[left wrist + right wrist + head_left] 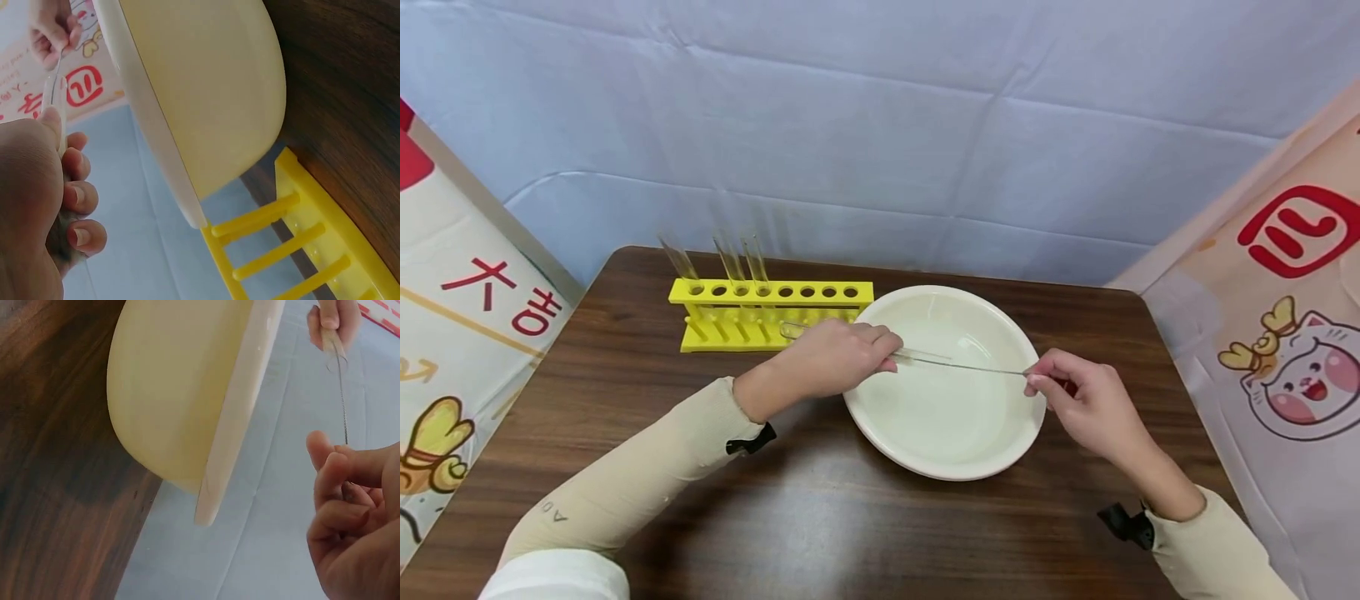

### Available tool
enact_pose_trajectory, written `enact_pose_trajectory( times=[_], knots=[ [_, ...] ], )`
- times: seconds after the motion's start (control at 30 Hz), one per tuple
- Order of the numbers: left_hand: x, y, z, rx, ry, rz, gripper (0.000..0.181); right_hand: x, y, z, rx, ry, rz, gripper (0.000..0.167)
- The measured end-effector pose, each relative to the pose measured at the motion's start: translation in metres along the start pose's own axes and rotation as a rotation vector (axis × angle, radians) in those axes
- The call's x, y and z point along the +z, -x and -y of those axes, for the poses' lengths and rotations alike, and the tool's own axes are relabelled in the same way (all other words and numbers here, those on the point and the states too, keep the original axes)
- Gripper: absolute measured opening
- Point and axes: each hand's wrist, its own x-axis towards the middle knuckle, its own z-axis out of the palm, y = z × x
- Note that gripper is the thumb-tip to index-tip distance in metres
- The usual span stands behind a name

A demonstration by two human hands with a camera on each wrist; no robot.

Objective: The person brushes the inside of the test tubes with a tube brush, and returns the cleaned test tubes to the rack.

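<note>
Above the white basin, the left hand grips a clear glass test tube, its rounded end sticking out to the left over the rack and its mouth toward the right. Thumb and fingers of the right hand pinch a thin twisted wire, whose far part reaches into the tube's mouth. In the left wrist view the left hand curls round the tube. The right wrist view shows the right hand holding the wire; whatever is on the wire's far end is hidden.
Behind the left forearm stands a yellow test tube rack with several holes and three clear tubes upright or leaning in its left half. The brown wooden table ends at a pale cloth backdrop; printed panels flank both sides.
</note>
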Motion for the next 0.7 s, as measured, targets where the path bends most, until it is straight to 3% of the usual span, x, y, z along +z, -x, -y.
enact_pose_trajectory(
  times=[0.17, 0.3, 0.4, 0.57, 0.7],
  knots=[
    [0.005, -0.002, -0.002, 0.004, 0.002, 0.017, 0.025, 0.01, -0.005, 0.004, -0.14, 0.116, -0.075, 0.029],
    [0.006, -0.004, -0.006, 0.029, 0.005, 0.01, 0.025, 0.018, -0.008, 0.006, -0.248, 0.18, -0.08, 0.027],
    [0.006, -0.006, -0.009, 0.039, 0.009, 0.003, 0.025, 0.024, -0.01, 0.008, -0.283, 0.212, -0.073, 0.024],
    [0.004, -0.008, -0.01, 0.036, 0.014, 0.008, 0.025, 0.03, -0.011, 0.01, -0.266, 0.208, -0.035, 0.022],
    [0.004, -0.008, -0.009, 0.033, 0.008, 0.003, 0.025, 0.027, -0.012, 0.01, -0.147, 0.073, 0.064, 0.019]
  ],
)
